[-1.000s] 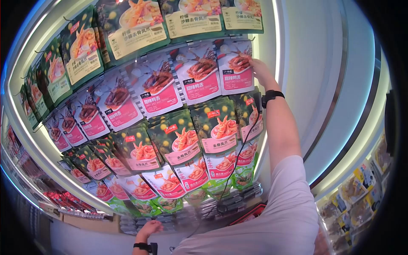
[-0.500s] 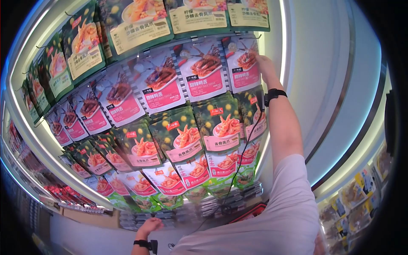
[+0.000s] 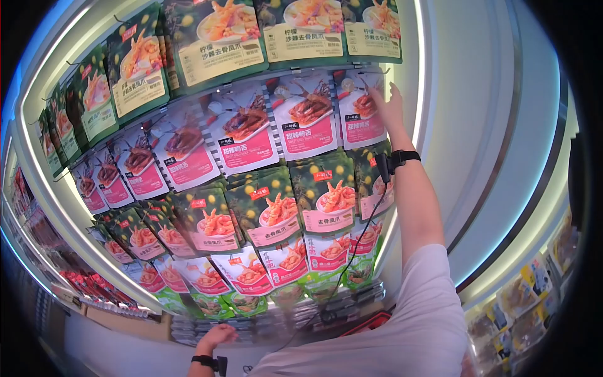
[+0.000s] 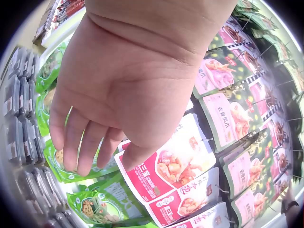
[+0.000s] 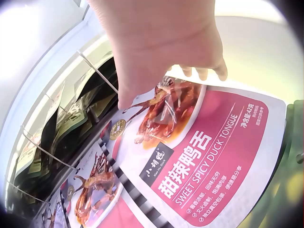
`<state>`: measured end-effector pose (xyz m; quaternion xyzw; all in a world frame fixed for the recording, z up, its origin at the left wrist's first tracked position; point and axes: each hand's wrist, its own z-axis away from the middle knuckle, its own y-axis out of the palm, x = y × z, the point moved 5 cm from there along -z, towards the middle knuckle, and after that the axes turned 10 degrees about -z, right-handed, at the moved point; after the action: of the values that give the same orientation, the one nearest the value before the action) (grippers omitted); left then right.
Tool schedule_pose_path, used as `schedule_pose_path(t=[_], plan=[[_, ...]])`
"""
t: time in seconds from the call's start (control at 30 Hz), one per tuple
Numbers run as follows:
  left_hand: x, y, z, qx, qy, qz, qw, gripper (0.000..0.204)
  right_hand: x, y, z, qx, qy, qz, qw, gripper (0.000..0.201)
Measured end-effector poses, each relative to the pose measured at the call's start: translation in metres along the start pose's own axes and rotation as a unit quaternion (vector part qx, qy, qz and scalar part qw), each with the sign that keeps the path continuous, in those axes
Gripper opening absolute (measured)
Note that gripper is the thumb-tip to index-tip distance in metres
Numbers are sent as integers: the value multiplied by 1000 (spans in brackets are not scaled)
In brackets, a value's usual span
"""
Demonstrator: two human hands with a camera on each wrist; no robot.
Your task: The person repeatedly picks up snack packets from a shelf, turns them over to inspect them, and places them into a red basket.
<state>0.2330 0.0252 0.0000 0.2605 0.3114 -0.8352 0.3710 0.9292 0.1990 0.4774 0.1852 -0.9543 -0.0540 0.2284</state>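
Note:
A pink-and-white pouch of sweet spicy duck tongue (image 3: 363, 133) hangs at the right end of its row. My right hand (image 3: 392, 112) is at its upper right edge, thumb and fingers spread apart. In the right wrist view that hand (image 5: 161, 40) reaches over the upper part of the pouch (image 5: 209, 171), thumb on the left and the other fingertips showing beyond its edge. My left hand (image 3: 217, 336) hangs low in front of the rack, holding nothing. Its fingers (image 4: 88, 149) dangle loosely before the green bags (image 4: 107, 204) and red-and-white pouches (image 4: 166, 168) in the left wrist view.
Green-and-cream pouches (image 3: 220, 53) hang in the row above, dark green chicken-feet pouches (image 3: 273, 210) below. Metal hooks (image 5: 97, 71) stick out from the rack. A black cable (image 3: 352, 254) runs down from the right wrist. Stacked flat packs (image 3: 352, 301) lie at the bottom.
My right hand's fingers have spread, where they were closer together at the pouch's right edge. The end pouch now hangs slightly apart from its neighbour. The left hand stays low.

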Motion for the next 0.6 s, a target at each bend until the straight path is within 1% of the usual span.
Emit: schedule_pose_path(t=[0.03,0.07,0.1,0.13,0.2,0.3,0.4,0.5,0.57,0.6], plan=[[-1,0,0,0,2,2,1000,23,9,-1,-2,0,-2,-1,1000,63],[-2,-1,0,-3,0,3,1000,23,14,5,-3,74,46,-92,992,66],[-3,-1,0,-6,-1,3,1000,23,20,11,-1,146,93,-181,968,70],[-5,0,0,-6,1,3,1000,23,18,17,1,164,111,-207,958,73],[-7,0,0,-13,-7,-5,1000,24,14,23,4,159,117,-199,960,75],[-4,0,-4,-3,1,1,1000,25,0,32,10,132,118,-122,977,82],[3,-2,-8,-4,-5,-5,1000,26,14,28,16,135,154,-113,972,84],[5,-5,-9,-2,-6,1,1000,26,23,26,13,140,137,-119,973,82],[4,-6,-9,-4,-6,0,1000,26,25,24,10,110,85,-105,985,74],[4,-6,-8,-5,-8,-1,1000,26,23,24,9,110,85,-107,984,74]])
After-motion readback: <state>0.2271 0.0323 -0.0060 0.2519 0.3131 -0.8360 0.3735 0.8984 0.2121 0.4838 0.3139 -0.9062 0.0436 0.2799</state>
